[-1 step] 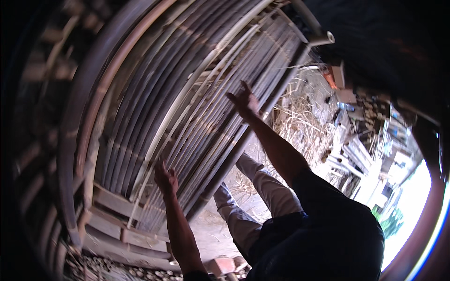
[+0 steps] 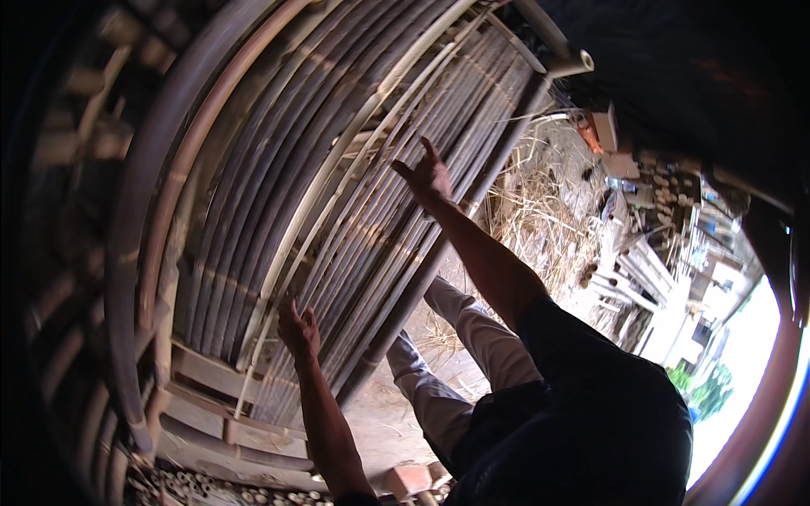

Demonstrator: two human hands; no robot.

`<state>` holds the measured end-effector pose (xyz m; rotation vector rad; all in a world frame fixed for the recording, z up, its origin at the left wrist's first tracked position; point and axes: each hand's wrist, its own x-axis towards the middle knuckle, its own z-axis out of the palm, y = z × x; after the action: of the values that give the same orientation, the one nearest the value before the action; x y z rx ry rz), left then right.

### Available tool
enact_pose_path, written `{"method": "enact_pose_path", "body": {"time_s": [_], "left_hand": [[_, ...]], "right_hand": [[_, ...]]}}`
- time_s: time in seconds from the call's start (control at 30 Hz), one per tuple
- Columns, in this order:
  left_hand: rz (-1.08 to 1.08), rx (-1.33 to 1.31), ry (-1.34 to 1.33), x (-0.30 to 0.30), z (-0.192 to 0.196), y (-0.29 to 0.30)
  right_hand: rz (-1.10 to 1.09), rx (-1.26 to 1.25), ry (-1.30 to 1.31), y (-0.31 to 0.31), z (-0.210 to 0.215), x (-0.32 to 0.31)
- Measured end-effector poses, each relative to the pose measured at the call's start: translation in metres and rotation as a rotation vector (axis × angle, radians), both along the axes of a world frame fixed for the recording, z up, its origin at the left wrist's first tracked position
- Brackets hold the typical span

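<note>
A bamboo platform of long dark slats (image 2: 278,160) lies slantwise before me, and a thick bamboo pole (image 2: 371,350) runs along its near edge. Thin pale strips (image 2: 359,202) lie lengthwise over it. My left hand (image 2: 299,331) is over the near lower part of the strips, thumb and fingers apart. Farther along, to the right, my right hand (image 2: 430,177) is stretched over them with thumb and forefinger spread wide. I see nothing held in either hand. Whether the fingertips touch the strips I cannot tell.
Loose straw-like shavings (image 2: 540,211) cover the ground on the right. Beyond them lie stacked bamboo poles (image 2: 641,270). A reddish brick (image 2: 408,481) is near the lower edge, beside piled bamboo ends (image 2: 181,485). A hollow pole end (image 2: 582,61) juts out at the platform's far corner.
My right hand has shifted slightly up and to the left over the strips, its thumb and forefinger clearer now. My left hand stays almost in place.
</note>
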<state>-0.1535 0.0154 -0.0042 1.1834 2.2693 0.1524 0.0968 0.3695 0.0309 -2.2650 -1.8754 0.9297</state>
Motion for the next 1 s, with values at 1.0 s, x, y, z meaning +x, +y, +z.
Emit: {"method": "enact_pose_path", "body": {"time_s": [1.0], "left_hand": [[-0.013,0.114,0.113,0.056,0.066,-0.007]], "right_hand": [[0.022,-0.132,0.037,0.055,0.024,0.008]]}}
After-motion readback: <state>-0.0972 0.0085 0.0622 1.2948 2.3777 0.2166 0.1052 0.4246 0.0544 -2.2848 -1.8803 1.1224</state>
